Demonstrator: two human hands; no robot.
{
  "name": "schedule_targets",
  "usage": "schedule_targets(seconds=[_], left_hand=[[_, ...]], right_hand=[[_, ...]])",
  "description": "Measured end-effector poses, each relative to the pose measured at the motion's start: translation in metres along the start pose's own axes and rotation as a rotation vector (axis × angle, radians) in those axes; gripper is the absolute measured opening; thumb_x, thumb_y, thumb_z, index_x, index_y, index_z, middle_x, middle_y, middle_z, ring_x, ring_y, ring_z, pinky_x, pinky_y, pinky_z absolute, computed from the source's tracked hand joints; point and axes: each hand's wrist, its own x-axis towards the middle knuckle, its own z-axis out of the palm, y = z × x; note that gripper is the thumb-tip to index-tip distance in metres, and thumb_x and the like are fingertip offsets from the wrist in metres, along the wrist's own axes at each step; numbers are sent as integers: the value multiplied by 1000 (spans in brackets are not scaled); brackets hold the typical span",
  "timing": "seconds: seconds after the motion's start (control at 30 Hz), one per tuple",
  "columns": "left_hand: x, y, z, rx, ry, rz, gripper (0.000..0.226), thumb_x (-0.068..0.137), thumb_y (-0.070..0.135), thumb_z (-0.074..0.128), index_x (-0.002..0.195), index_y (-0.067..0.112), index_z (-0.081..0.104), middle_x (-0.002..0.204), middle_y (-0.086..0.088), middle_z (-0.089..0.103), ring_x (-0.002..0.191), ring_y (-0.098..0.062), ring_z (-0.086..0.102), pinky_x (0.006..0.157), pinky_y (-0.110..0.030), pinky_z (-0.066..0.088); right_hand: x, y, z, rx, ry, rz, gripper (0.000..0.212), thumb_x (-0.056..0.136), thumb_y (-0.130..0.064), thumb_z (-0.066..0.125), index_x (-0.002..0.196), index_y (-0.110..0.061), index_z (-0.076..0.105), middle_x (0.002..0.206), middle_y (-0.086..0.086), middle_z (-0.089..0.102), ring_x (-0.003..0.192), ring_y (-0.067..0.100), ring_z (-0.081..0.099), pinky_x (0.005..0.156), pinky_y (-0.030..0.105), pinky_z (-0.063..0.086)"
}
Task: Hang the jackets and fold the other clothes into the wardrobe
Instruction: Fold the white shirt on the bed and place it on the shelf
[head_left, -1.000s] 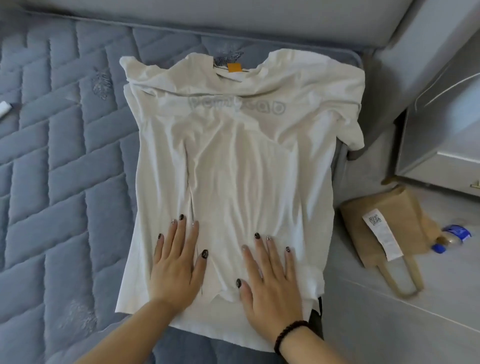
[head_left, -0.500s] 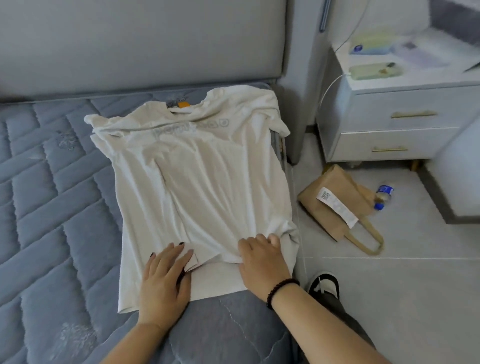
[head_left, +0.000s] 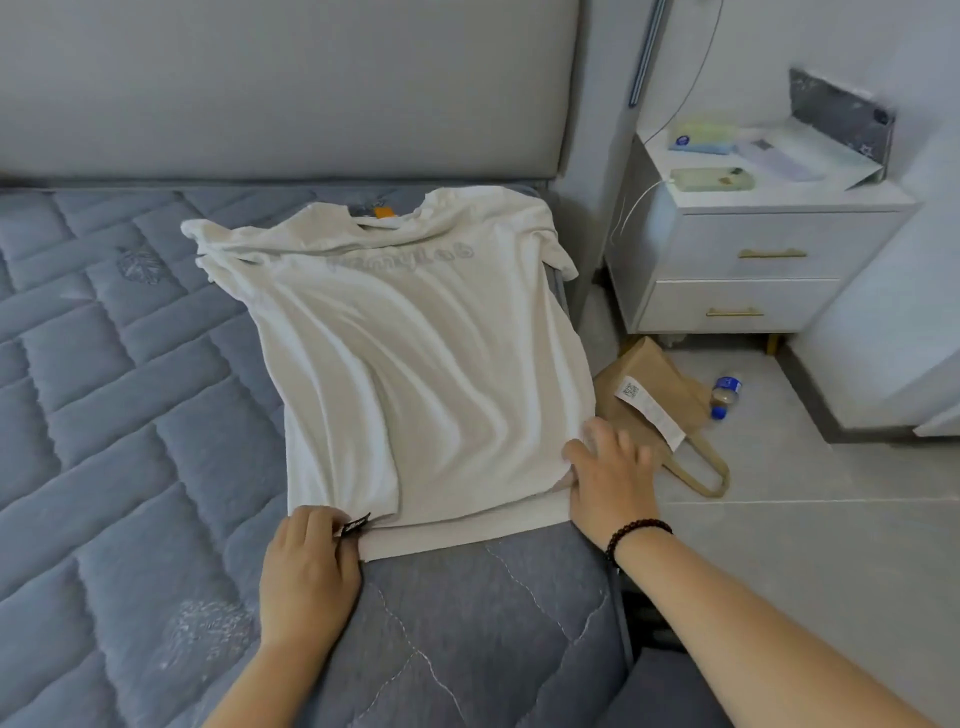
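Head view: a white T-shirt (head_left: 415, 364) is lying spread on the blue-grey quilted mattress (head_left: 114, 415), collar toward 12 o'clock near the grey headboard (head_left: 285, 88), hem toward 6 o'clock. Faint lettering is showing across its chest, and an orange tag is sitting at the collar. The left hand (head_left: 309, 564) is curling its fingers around the hem's corner at 7 o'clock, pinching the fabric beside a small black label. The right hand (head_left: 610, 480) is gripping the hem's opposite corner at 5 o'clock, at the mattress edge, thumb lying over the cloth; a dark bead bracelet (head_left: 636, 535) is circling that wrist. At 3 o'clock of the shirt, a brown paper bag (head_left: 654, 389) is lying on the floor, with a small bottle (head_left: 726, 397) just beside it. At 2 o'clock a white nightstand (head_left: 753, 260) with 2 drawers is standing.
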Motion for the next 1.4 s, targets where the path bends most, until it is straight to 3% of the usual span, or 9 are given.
schedule_targets(seconds=[0.17, 0.27, 0.33, 0.53, 0.87, 1.03, 1.2, 1.3, 1.4], left_hand=[[1, -23, -11, -73, -43, -355, 29, 80, -2, 65, 77, 13, 40, 77, 0, 44, 62, -29, 45, 53, -35, 35], [4, -39, -13, -106, 22, -457, 32, 89, 15, 63, 72, 14, 36, 75, -1, 44, 58, -25, 44, 51, -34, 34], [6, -40, -12, -178, 89, -559, 27, 88, 10, 62, 76, 14, 37, 74, -1, 46, 62, -21, 43, 53, -34, 31], [2, -33, -16, -189, 87, -622, 24, 88, 8, 57, 98, 21, 40, 80, 8, 54, 64, -13, 46, 58, -33, 31], [-13, -78, -69, -53, 14, -569, 30, 77, -10, 51, 76, 18, 41, 79, -8, 55, 67, -30, 45, 57, -38, 33], [-34, -101, -91, -50, 49, -615, 31, 78, -10, 56, 85, 16, 40, 76, -9, 53, 67, -30, 44, 56, -39, 33], [-31, -98, -91, -216, 117, -806, 13, 89, -1, 48, 101, 4, 49, 93, -18, 59, 83, -34, 50, 69, -45, 40], [-16, -81, -85, -649, 221, -1012, 19, 93, -3, 40, 105, -4, 54, 104, -25, 61, 82, -36, 58, 68, -46, 52], [4, -60, -87, -1030, 444, -1134, 30, 92, -7, 40, 115, 0, 57, 104, -16, 57, 75, -25, 56, 67, -40, 53]], right_hand=[[22, 37, 3, 86, -172, -164, 21, 62, -9, 62, 79, -18, 55, 133, -5, 51, 132, 23, 36, 93, 31, 17], [17, 47, 7, 233, -77, -159, 27, 55, 0, 72, 68, -14, 52, 95, 1, 62, 95, 27, 59, 83, 36, 35], [14, 48, 9, 328, -46, 9, 29, 61, 6, 69, 63, -14, 48, 69, -7, 50, 69, 21, 54, 65, 30, 39], [3, 53, 13, 108, -235, 331, 8, 82, -10, 59, 85, -14, 53, 77, 5, 59, 68, 24, 54, 65, 34, 49], [-9, 65, -15, 374, 291, 602, 12, 75, -2, 62, 73, -11, 54, 88, 2, 41, 78, 24, 42, 63, 33, 39], [-27, 66, -27, 621, 350, 711, 27, 72, 12, 48, 60, -9, 38, 65, 1, 41, 66, 25, 40, 54, 29, 30], [-38, 50, -40, 867, 267, 809, 30, 76, 18, 46, 71, -11, 43, 61, 4, 53, 44, 16, 58, 35, 17, 42], [-38, 41, -49, 953, 192, 912, 25, 86, 6, 50, 104, -9, 58, 76, 11, 65, 61, 23, 65, 52, 27, 52], [-27, 36, -60, 1026, 233, 992, 24, 88, -2, 48, 101, -4, 68, 75, 6, 61, 80, 31, 59, 69, 34, 46]])
